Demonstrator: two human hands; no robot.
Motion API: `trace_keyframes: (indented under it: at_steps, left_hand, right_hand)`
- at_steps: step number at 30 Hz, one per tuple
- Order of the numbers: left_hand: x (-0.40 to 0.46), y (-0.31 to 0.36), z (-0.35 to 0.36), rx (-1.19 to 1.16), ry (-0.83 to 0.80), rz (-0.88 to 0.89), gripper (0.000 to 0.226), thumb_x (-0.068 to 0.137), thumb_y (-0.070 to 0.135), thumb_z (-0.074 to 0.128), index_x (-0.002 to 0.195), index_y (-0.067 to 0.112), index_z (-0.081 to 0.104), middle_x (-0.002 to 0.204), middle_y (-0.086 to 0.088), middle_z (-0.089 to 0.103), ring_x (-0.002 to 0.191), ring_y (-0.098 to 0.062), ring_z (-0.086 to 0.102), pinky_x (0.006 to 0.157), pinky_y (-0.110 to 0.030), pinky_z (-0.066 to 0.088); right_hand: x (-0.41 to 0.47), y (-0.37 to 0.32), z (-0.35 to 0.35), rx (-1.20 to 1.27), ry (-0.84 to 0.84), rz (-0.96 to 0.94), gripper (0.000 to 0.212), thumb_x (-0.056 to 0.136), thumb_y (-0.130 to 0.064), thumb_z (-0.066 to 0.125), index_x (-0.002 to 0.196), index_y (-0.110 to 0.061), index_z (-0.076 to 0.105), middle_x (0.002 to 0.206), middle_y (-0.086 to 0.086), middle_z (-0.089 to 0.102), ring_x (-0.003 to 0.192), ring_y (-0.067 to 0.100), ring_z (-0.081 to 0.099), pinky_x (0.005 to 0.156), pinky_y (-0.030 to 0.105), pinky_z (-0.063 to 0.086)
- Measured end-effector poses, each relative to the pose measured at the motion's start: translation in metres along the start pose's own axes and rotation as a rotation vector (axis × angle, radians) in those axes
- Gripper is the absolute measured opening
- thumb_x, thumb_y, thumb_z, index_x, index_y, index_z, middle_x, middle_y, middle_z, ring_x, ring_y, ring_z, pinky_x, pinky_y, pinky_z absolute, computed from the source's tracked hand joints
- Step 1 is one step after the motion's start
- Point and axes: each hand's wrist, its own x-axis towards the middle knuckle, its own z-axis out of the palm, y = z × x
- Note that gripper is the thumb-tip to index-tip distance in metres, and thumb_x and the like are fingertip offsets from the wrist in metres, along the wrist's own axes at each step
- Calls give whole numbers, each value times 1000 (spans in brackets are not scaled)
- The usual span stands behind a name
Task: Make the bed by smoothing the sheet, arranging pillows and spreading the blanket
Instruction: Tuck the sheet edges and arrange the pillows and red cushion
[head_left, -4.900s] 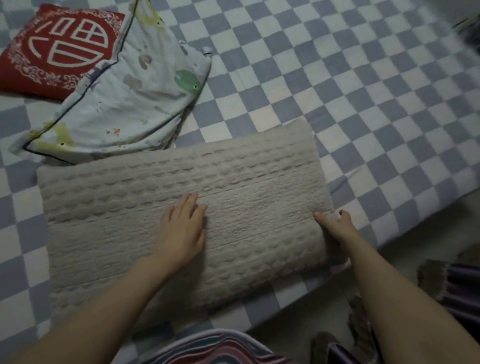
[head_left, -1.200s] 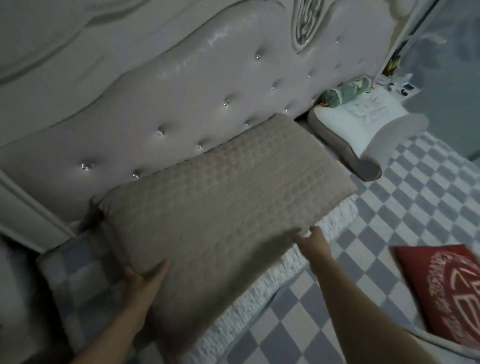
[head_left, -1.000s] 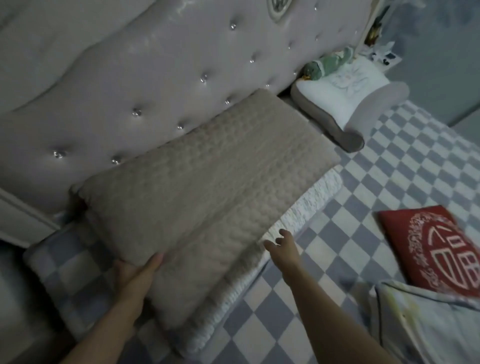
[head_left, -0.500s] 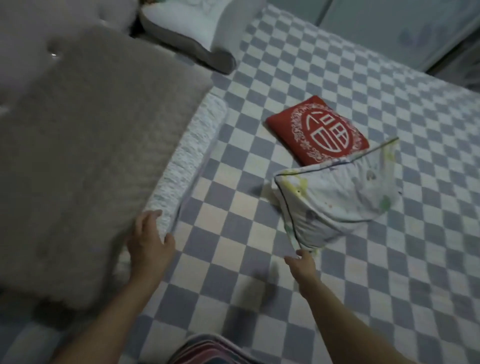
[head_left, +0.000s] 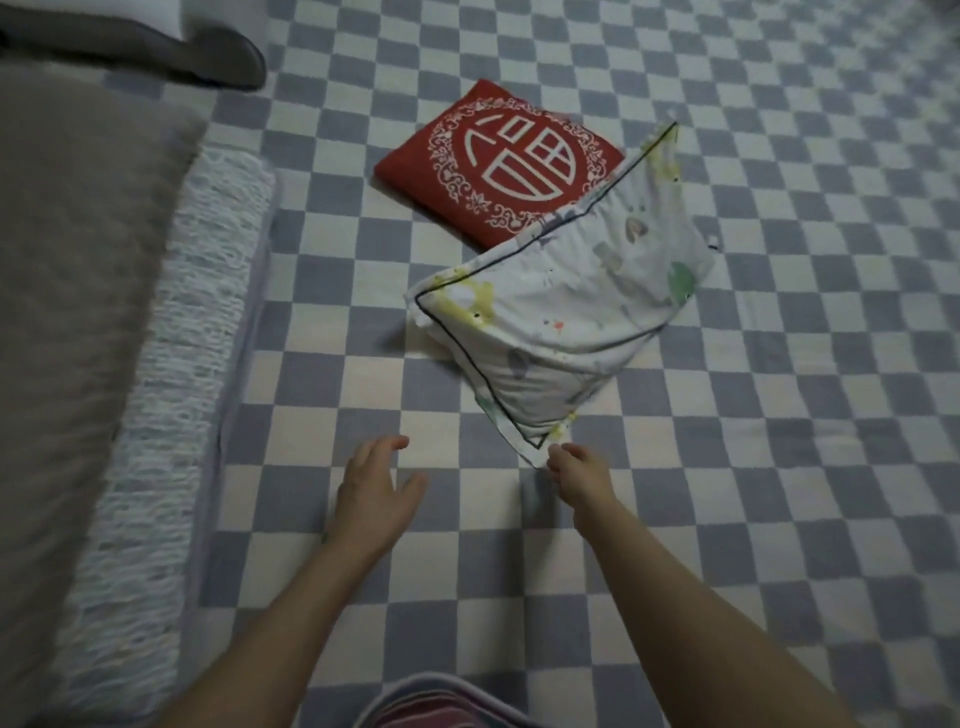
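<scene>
Blue-grey and white checks cover the whole bed, the checked sheet (head_left: 779, 467) running flat from the near edge to the far corners with only faint creases near the middle. Along the left side lies a beige pillow (head_left: 67, 312), and just beside it, on its right, a pale knitted pillow (head_left: 171, 415) with a looped, ribbed texture, partly tucked under the beige one. At the far left a white cushion with a dark grey edge (head_left: 208, 57) sits on the sheet. Near the centre a red cushion (head_left: 498, 161) with a white circular emblem lies flat, and a white printed pillow (head_left: 566, 317), piped in dark cord and spotted with green and yellow, overlaps its right corner and slumps toward the near side. The right hand (head_left: 576, 478) pinches the nearest corner of that printed pillow between curled fingers. The left hand (head_left: 374, 499) hovers over bare sheet with fingers spread and relaxed, holding nothing. At the near edge a strip of striped clothing (head_left: 441, 706) shows between the forearms.
</scene>
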Motion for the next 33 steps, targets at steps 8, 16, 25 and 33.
trace_keyframes:
  at_steps: [8,16,25,33]
  left_hand:
    - [28,4,23,-54,-45,-33,45,88,15,59,131,12,45,131,-4,50,115,-12,46,93,-20,32]
    - [26,27,20,-247,152,12,41,90,9,55,129,15,46,117,0,53,113,-16,51,89,-24,37]
    - [13,67,16,-47,274,212,41,90,12,53,130,6,45,130,-13,47,122,-27,43,104,-39,37]
    - [-3,40,61,175,-84,99,47,88,18,57,132,6,44,133,-16,47,124,-31,44,104,-39,36]
  right_hand:
    - [51,-33,22,348,70,96,20,88,-22,61,77,-13,48,70,4,50,60,18,50,46,20,43]
    - [2,-86,-22,148,202,-346,3,81,-11,57,81,-9,55,71,-1,55,62,8,49,50,21,38]
    - [-101,-29,-132,-734,-298,-194,26,85,-36,63,78,-12,55,68,-1,69,49,13,54,46,21,41]
    - [-21,57,-128,49,73,50,30,94,-20,49,66,-16,40,63,5,38,53,14,34,51,23,27]
